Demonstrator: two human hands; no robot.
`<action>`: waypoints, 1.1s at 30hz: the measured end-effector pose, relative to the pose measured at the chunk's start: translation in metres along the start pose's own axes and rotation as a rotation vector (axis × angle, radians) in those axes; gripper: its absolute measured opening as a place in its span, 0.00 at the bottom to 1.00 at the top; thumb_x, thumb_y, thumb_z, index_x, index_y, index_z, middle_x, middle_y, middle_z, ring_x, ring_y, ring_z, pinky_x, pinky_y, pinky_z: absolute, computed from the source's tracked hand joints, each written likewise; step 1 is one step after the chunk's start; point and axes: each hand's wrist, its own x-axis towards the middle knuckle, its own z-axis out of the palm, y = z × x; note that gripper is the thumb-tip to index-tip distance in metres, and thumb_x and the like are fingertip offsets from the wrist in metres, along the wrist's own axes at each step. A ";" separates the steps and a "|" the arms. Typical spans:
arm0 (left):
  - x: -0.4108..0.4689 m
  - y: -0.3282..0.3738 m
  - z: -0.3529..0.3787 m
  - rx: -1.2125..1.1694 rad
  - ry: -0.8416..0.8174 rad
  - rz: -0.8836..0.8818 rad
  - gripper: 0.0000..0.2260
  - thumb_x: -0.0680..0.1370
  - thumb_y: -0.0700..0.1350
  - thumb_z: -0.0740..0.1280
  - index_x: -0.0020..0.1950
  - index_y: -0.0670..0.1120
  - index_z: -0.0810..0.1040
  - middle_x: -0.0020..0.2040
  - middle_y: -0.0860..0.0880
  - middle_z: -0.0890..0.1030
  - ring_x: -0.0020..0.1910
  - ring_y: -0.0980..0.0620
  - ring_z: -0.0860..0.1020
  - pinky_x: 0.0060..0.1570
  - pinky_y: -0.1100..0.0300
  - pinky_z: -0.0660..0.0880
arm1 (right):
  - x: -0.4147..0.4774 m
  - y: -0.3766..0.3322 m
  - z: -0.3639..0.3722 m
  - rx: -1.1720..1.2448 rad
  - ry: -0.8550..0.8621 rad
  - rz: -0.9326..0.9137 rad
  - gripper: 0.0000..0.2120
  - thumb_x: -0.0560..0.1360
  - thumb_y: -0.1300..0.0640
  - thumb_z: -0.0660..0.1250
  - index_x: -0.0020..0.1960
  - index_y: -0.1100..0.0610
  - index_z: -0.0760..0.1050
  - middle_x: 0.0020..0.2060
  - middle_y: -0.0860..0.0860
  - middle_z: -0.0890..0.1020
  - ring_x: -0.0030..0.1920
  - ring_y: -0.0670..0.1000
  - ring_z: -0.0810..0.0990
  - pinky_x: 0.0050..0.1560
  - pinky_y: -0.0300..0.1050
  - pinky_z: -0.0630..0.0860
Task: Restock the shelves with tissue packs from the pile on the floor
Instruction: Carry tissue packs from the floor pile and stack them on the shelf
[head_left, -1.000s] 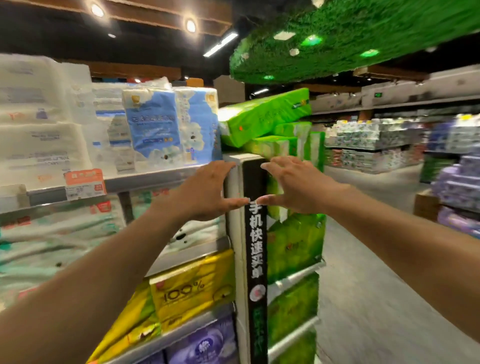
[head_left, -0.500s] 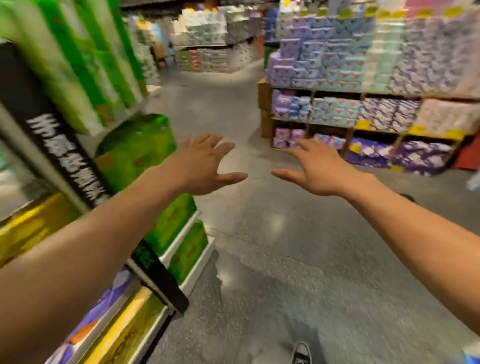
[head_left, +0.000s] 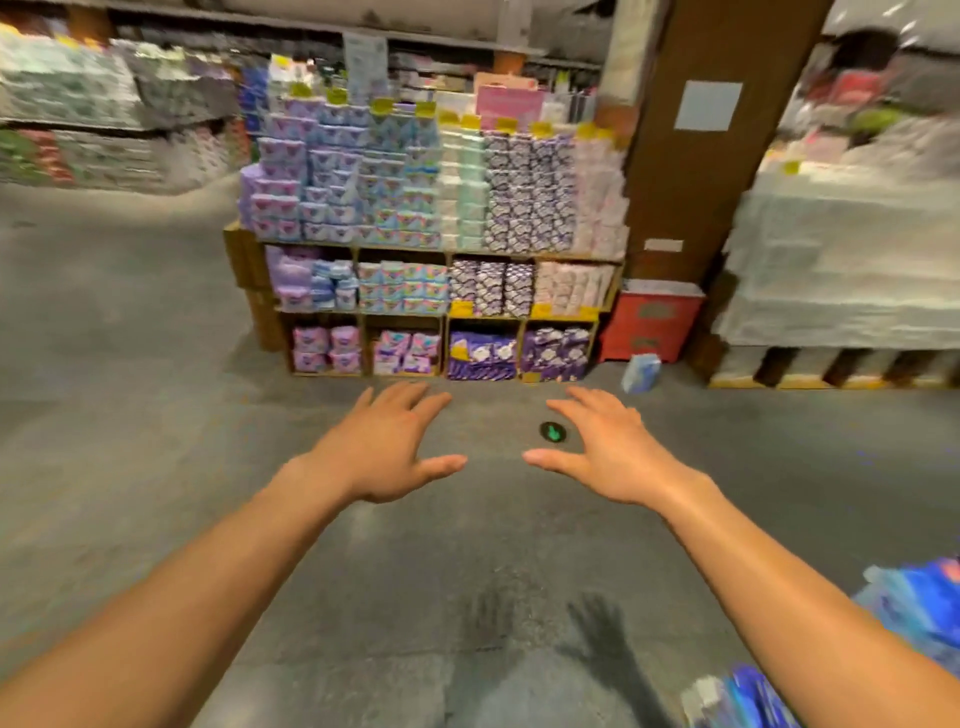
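Both my arms reach forward over the grey floor. My left hand (head_left: 387, 449) is spread with straight fingers and holds nothing. My right hand (head_left: 597, 447) mirrors it a little to the right, fingers spread and empty. Blue and white tissue packs (head_left: 914, 608) lie at the bottom right corner, beside my right forearm, partly cut off by the frame edge. A single small blue pack (head_left: 641, 372) stands on the floor ahead of my right hand, near the red box.
Across the aisle stands a wooden display shelf (head_left: 447, 254) full of purple, blue and pink packs. A brown pillar (head_left: 701, 135) and red box (head_left: 652, 322) flank it. White bulk packs sit on a pallet (head_left: 836, 260) at right. A small green floor marker (head_left: 552, 431) lies between my hands.
The view has swung right, away from the green and yellow shelf end, toward the aisle floor and opposite display. Both hands left the shelf post and stay spread and empty.
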 end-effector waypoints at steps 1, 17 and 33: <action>0.027 0.004 0.005 -0.006 -0.013 0.025 0.50 0.65 0.79 0.43 0.81 0.53 0.55 0.81 0.46 0.56 0.80 0.47 0.54 0.77 0.41 0.54 | 0.012 0.017 -0.002 -0.003 -0.015 0.028 0.46 0.70 0.23 0.58 0.81 0.47 0.59 0.82 0.52 0.56 0.81 0.55 0.52 0.78 0.65 0.54; 0.547 0.077 0.064 -0.003 -0.094 0.534 0.38 0.77 0.70 0.59 0.81 0.51 0.55 0.80 0.46 0.58 0.79 0.46 0.57 0.76 0.43 0.57 | 0.286 0.325 -0.034 0.135 0.052 0.475 0.52 0.66 0.18 0.55 0.82 0.46 0.55 0.82 0.49 0.54 0.82 0.53 0.50 0.80 0.58 0.53; 1.052 0.317 0.185 -0.020 -0.234 0.690 0.51 0.66 0.82 0.44 0.81 0.51 0.58 0.80 0.45 0.61 0.76 0.41 0.63 0.75 0.44 0.60 | 0.519 0.777 -0.080 0.136 -0.003 0.633 0.46 0.74 0.29 0.64 0.82 0.51 0.53 0.82 0.55 0.56 0.81 0.59 0.53 0.78 0.60 0.57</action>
